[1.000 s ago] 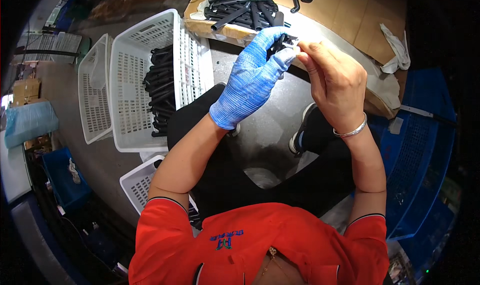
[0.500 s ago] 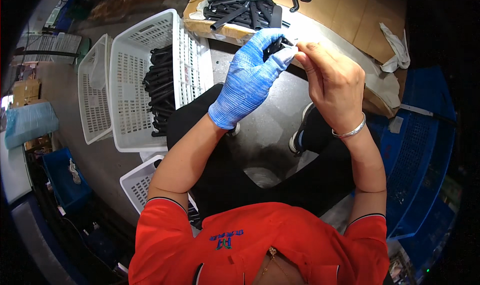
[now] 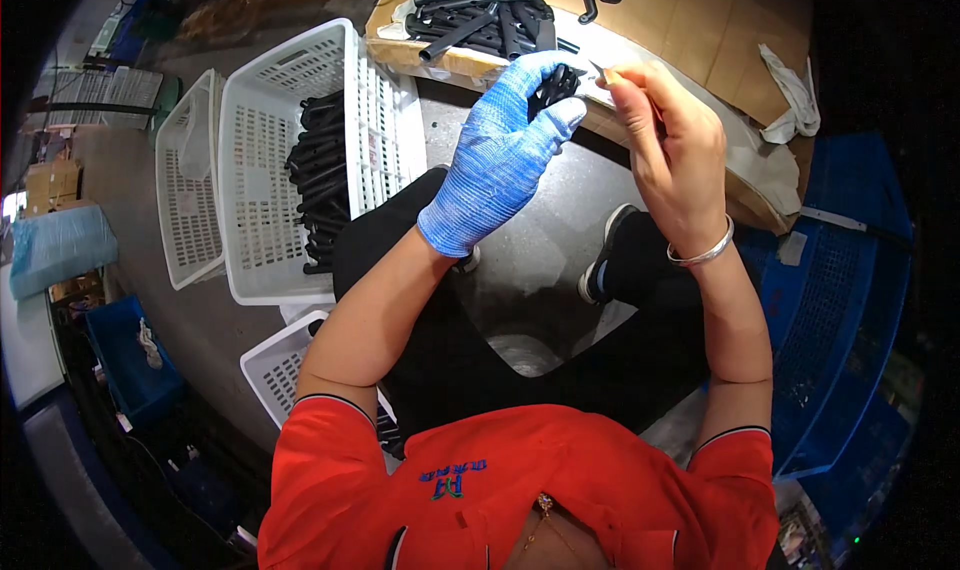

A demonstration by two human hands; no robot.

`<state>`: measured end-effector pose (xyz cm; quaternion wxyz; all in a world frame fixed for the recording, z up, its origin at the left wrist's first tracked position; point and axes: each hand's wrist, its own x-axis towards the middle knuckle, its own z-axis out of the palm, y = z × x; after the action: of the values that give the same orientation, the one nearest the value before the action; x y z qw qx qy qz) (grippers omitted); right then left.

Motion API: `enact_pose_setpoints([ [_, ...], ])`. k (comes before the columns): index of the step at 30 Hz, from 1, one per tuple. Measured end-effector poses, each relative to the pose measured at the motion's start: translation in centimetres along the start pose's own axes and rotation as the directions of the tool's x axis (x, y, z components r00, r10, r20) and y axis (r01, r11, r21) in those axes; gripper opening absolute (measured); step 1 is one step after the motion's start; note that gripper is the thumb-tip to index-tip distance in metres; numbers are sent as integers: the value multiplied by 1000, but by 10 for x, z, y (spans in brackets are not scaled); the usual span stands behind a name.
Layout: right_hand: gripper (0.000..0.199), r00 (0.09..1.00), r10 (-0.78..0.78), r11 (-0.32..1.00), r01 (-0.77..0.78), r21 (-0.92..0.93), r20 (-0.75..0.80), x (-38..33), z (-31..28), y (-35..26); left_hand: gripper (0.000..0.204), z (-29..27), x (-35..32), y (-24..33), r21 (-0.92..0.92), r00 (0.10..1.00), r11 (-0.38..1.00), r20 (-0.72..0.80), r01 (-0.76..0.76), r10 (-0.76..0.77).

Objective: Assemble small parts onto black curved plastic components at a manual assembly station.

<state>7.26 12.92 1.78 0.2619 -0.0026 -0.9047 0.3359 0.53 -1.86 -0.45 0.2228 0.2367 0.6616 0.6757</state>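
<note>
My left hand (image 3: 505, 155), in a blue knit glove, is curled round a black part (image 3: 560, 85); the fingers and thumb cover most of it. My right hand (image 3: 675, 135) is bare, with a silver bangle at the wrist. Its thumb and forefinger are pinched together just right of the black part, at a small gap from it. A small thin thing seems to stick out at those fingertips, too small to name. Beyond my hands, several black tubular parts (image 3: 480, 20) lie heaped on the cardboard.
A white perforated crate (image 3: 350, 120) on my left holds more black parts (image 3: 322, 185). Another white crate (image 3: 190, 185) stands beyond it, and a smaller white basket (image 3: 275, 375) by my left arm. Blue crates (image 3: 835, 300) are at the right; cardboard (image 3: 690, 20) lies ahead.
My right hand has drawn slightly right, away from the left thumb and forefinger. The left thumb has opened a little, showing more of the black part.
</note>
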Motion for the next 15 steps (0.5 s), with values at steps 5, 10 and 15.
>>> enact_pose_setpoints([
  [5, 17, 962, 213, 890, -263, 373, 169, 1, 8, 4, 31, 5, 0, -5, 119, 997, 991, 34, -66, 62],
  [10, 15, 917, 285, 567, -395, 723, 278, 4, 12, 9, 30, 5, 0, -11, 191, 984, 965, 20, -178, 177],
  [15, 16, 903, 295, 548, -429, 718, 314, 4, 7, 8, 31, 8, -2, -6, 59, 993, 992, 28, -112, 111],
])
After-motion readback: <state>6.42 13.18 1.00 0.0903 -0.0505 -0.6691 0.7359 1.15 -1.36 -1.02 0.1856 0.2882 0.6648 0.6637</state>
